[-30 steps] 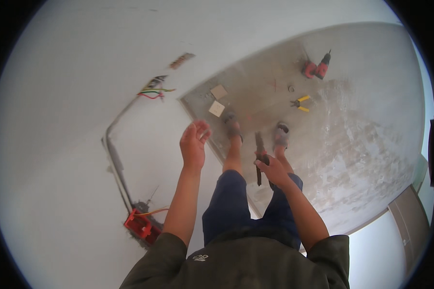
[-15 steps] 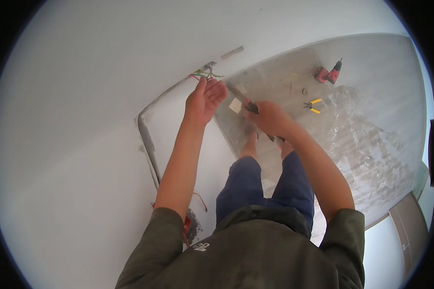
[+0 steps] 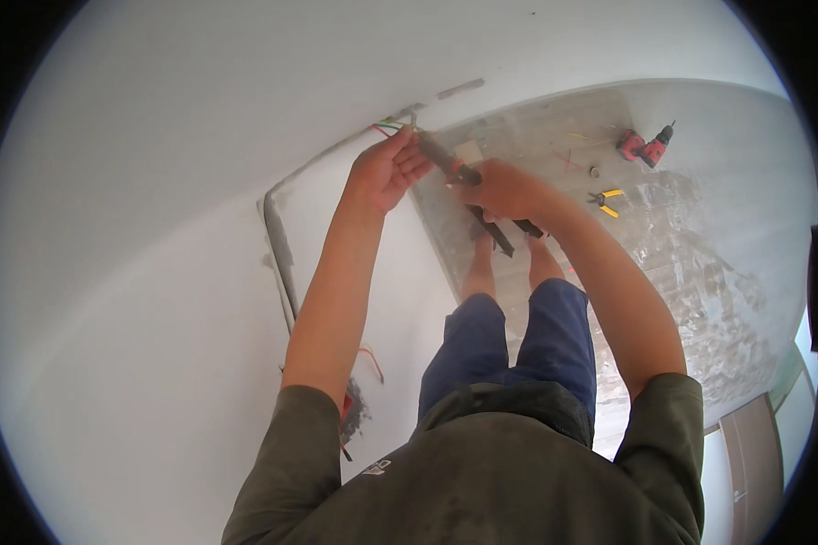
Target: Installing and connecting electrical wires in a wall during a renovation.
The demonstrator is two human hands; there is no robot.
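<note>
Dark pliers [image 3: 468,174] fill the right hand [image 3: 509,194], grip closed; the left hand [image 3: 390,173] half-curls by coloured wires [image 3: 384,127], its hold unclear.

matt tool [image 3: 469,174], smooth wall [image 3: 136,272], rough floor [image 3: 691,263]

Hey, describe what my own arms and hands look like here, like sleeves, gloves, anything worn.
Your left arm and right arm come out of plain, loose, short sleeves in dark olive, ending near the elbows. Below them, both are bare. No glove, watch or bracelet shows on your left hand or right hand.
</note>
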